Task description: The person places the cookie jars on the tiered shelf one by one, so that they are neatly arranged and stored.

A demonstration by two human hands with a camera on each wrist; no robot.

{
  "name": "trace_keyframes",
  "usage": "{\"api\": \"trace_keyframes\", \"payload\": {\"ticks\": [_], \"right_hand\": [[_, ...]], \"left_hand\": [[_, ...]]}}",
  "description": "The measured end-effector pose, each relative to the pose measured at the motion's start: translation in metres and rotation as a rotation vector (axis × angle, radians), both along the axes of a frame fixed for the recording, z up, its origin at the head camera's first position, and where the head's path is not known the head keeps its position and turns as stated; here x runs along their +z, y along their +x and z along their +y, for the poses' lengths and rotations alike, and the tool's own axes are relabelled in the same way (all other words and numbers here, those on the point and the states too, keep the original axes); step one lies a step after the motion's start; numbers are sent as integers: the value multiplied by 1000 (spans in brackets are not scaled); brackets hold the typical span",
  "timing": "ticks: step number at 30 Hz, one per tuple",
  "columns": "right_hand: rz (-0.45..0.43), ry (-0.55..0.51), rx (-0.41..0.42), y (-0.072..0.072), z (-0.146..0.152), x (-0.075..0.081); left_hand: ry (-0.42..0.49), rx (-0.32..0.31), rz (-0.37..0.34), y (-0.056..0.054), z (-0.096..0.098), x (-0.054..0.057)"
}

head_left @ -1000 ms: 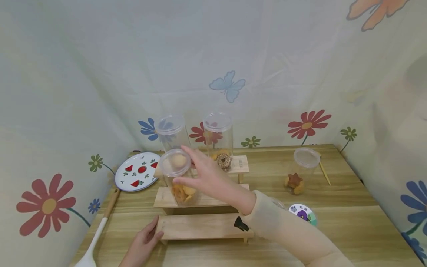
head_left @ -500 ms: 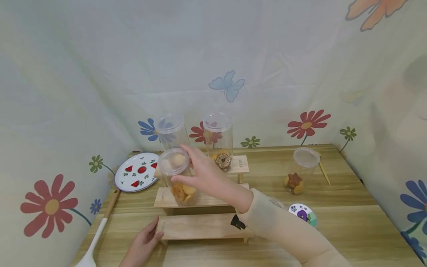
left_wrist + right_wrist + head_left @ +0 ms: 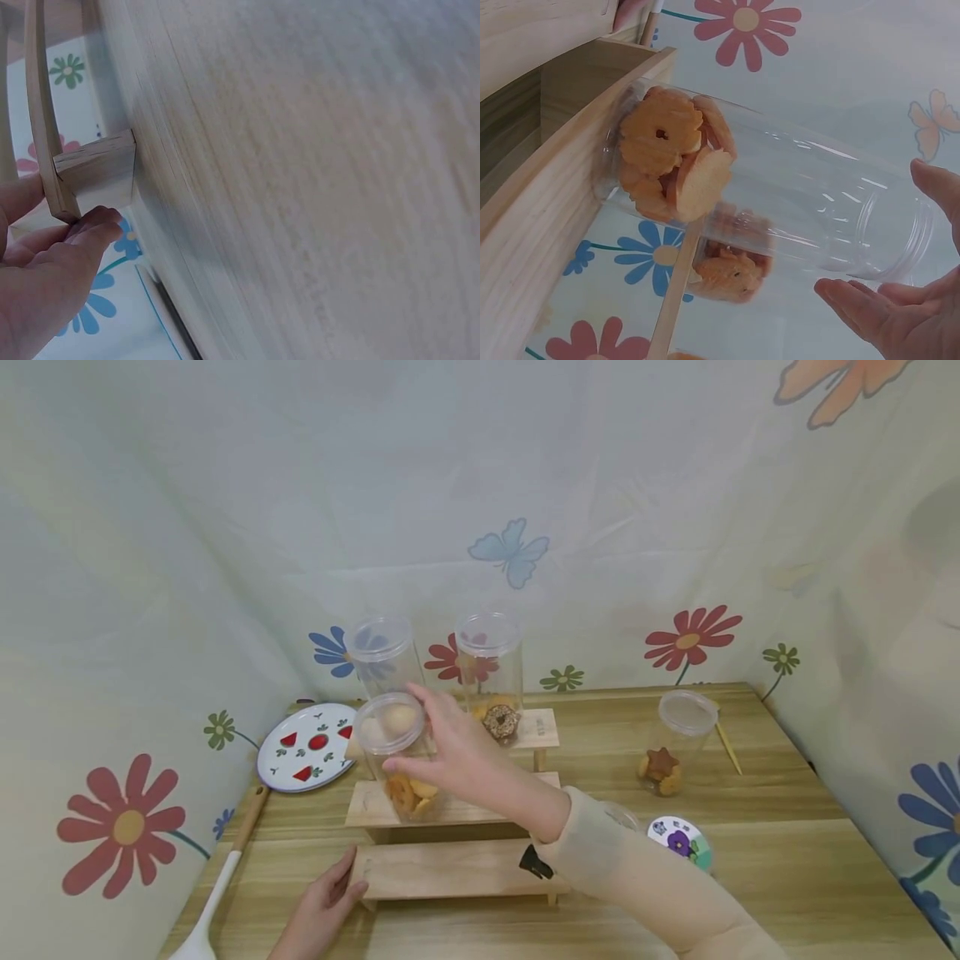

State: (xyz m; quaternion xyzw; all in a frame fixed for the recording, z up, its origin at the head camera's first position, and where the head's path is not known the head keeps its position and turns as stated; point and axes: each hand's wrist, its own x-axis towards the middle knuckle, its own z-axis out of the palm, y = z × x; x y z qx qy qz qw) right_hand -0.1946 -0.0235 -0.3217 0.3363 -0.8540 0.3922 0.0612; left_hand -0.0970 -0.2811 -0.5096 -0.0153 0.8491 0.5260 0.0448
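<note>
My right hand [image 3: 457,743] holds a clear lidded jar [image 3: 392,737] near its top, thumb on one side and fingers on the other. Orange and pale biscuits [image 3: 671,154] lie at the bottom of this jar, which stands on the middle step of a wooden stand [image 3: 457,868]. In the right wrist view the right hand [image 3: 907,300] spans the lid end. My left hand [image 3: 322,902] grips the left end of the lowest step; the left wrist view shows the left hand [image 3: 60,262] with thumb and fingers about the board end [image 3: 60,199].
Two tall jars stand on the top step: a left jar [image 3: 382,647] and a right jar [image 3: 491,652] with a nut-topped ring biscuit. A jar [image 3: 686,718] with a star biscuit, a yellow stick [image 3: 727,745] and a round card [image 3: 678,843] lie right. A plate [image 3: 303,747] and spatula [image 3: 225,877] are left.
The right hand and the jar of biscuits have shifted very slightly left, then stay nearly still. The left hand keeps its place on the lowest step.
</note>
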Motion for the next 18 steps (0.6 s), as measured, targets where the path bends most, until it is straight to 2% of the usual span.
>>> {"api": "trace_keyframes", "payload": {"ticks": [8, 18], "right_hand": [[79, 9, 65, 5, 8, 3], [115, -42, 105, 23, 30, 16]], "left_hand": [[19, -1, 7, 0, 0, 0], [3, 2, 4, 0, 1, 1]]}}
